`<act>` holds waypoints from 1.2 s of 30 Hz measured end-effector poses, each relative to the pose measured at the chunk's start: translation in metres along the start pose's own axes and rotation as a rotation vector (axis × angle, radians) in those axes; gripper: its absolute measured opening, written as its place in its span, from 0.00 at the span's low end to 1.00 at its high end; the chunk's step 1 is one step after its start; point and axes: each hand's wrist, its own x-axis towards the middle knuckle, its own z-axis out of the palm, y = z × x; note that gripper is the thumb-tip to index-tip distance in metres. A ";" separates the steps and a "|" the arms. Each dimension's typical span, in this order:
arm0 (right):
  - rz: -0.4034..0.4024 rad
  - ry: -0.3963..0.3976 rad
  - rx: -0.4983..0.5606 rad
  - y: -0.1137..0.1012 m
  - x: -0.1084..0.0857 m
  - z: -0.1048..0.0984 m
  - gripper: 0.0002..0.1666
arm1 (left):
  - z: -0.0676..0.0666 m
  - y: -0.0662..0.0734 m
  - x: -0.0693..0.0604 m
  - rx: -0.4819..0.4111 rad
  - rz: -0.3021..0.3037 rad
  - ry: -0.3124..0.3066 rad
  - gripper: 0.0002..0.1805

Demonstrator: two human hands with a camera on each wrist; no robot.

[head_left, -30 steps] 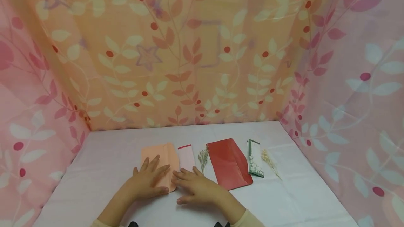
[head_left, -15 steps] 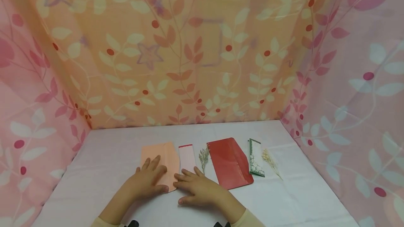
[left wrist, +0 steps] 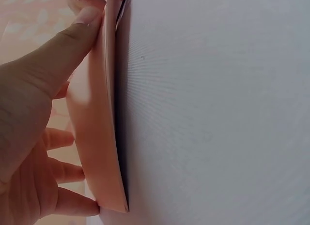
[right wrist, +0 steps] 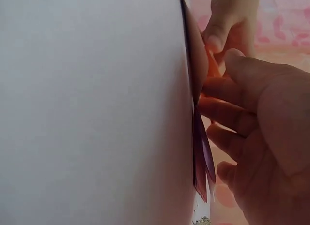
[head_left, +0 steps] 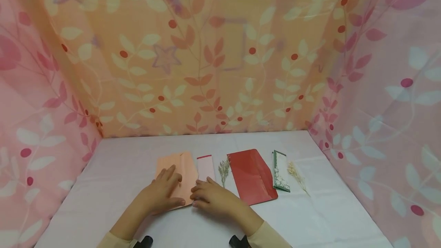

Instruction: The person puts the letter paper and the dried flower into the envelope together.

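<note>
I see the peach envelope [head_left: 188, 175] on the left half of the white tabletop [head_left: 330, 206], plain matte paper, a lengthwise crease setting off its tapered right flap. From the left wrist, its near edge bows up, layers slightly parted. Left hand [head_left: 162, 192] rests on it, fingers spread, thumb apart along the near edge. Right hand [head_left: 213, 198] touches the flap, fingers gently bent; whether they pinch it I can't tell, view dim. Just right: pale red-edged strip [head_left: 206, 168], dried green sprig [head_left: 224, 168].
</note>
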 end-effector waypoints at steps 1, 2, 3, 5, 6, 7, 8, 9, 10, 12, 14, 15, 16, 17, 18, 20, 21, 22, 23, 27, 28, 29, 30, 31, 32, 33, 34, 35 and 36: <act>0.004 0.007 0.014 0.000 0.003 -0.001 0.16 | 0.000 0.000 0.000 0.000 0.002 0.003 0.36; 0.010 0.015 0.027 0.001 0.005 -0.001 0.14 | -0.001 0.000 0.000 -0.001 0.003 0.006 0.36; 0.018 0.027 0.041 0.001 0.008 -0.001 0.13 | -0.001 -0.001 0.000 -0.001 0.004 0.009 0.37; 0.035 0.055 0.062 0.001 0.013 0.000 0.10 | -0.001 -0.002 0.000 -0.006 0.004 0.013 0.40; 0.045 0.072 0.068 0.001 0.015 0.001 0.09 | -0.002 -0.002 0.000 -0.008 0.005 0.014 0.42; 0.052 0.090 0.069 0.001 0.017 0.002 0.07 | -0.003 -0.002 0.000 -0.015 0.005 0.015 0.44; 0.059 0.108 0.061 0.001 0.019 0.003 0.07 | -0.003 -0.003 0.000 -0.019 0.005 0.015 0.45; 0.064 0.125 0.048 0.001 0.021 0.004 0.06 | -0.004 -0.003 0.000 -0.024 0.006 0.015 0.47; 0.069 0.140 0.034 0.001 0.023 0.006 0.06 | -0.005 -0.003 0.000 -0.029 0.008 0.016 0.48; 0.083 0.164 0.014 0.001 0.026 0.008 0.06 | -0.005 -0.003 0.000 -0.035 0.010 0.015 0.49; 0.104 0.176 0.014 0.000 0.027 0.010 0.07 | -0.006 -0.002 0.000 -0.037 0.018 0.020 0.49; 0.116 0.179 0.018 0.000 0.027 0.011 0.07 | -0.005 -0.002 0.000 -0.039 0.023 0.024 0.49; 0.130 0.178 0.030 -0.001 0.027 0.011 0.08 | -0.005 -0.002 0.000 -0.038 0.028 0.028 0.49; 0.143 0.177 0.044 -0.001 0.027 0.012 0.08 | -0.005 -0.002 0.000 -0.037 0.029 0.030 0.49; 0.155 0.177 0.057 -0.002 0.026 0.012 0.08 | -0.004 -0.002 0.000 -0.036 0.032 0.033 0.49; 0.170 0.178 0.074 -0.003 0.025 0.011 0.08 | -0.003 -0.003 0.001 -0.036 0.034 0.039 0.49; 0.176 0.180 0.079 -0.003 0.024 0.011 0.08 | -0.003 -0.003 0.001 -0.036 0.033 0.043 0.50; 0.180 0.184 0.086 -0.004 0.024 0.010 0.08 | -0.002 -0.004 0.002 -0.037 0.033 0.045 0.50; 0.180 0.191 0.088 -0.005 0.023 0.010 0.08 | -0.002 -0.004 0.002 -0.038 0.035 0.050 0.51; 0.178 0.214 0.077 -0.006 0.021 0.012 0.07 | -0.001 -0.006 0.003 -0.037 0.034 0.065 0.53; 0.178 0.217 0.070 -0.007 0.021 0.012 0.07 | 0.000 -0.006 0.002 -0.034 0.031 0.066 0.54; 0.177 0.219 0.062 -0.007 0.021 0.013 0.07 | 0.000 -0.006 0.002 -0.031 0.029 0.068 0.54; 0.180 0.220 0.057 -0.008 0.021 0.013 0.06 | 0.000 -0.006 0.002 -0.030 0.025 0.067 0.54; 0.183 0.220 0.051 -0.009 0.020 0.014 0.06 | 0.000 -0.006 0.002 -0.028 0.024 0.070 0.54; 0.186 0.223 0.049 -0.009 0.020 0.013 0.06 | -0.001 -0.006 0.002 -0.028 0.021 0.069 0.54; 0.191 0.226 0.049 -0.010 0.020 0.013 0.06 | -0.001 -0.005 0.002 -0.031 0.023 0.072 0.54; 0.194 0.233 0.049 -0.011 0.020 0.013 0.06 | -0.001 -0.005 0.002 -0.034 0.025 0.074 0.54; 0.200 0.241 0.053 -0.011 0.020 0.013 0.06 | -0.002 -0.004 0.002 -0.038 0.028 0.078 0.55; 0.207 0.246 0.058 -0.012 0.019 0.013 0.07 | -0.002 -0.004 0.002 -0.041 0.030 0.078 0.55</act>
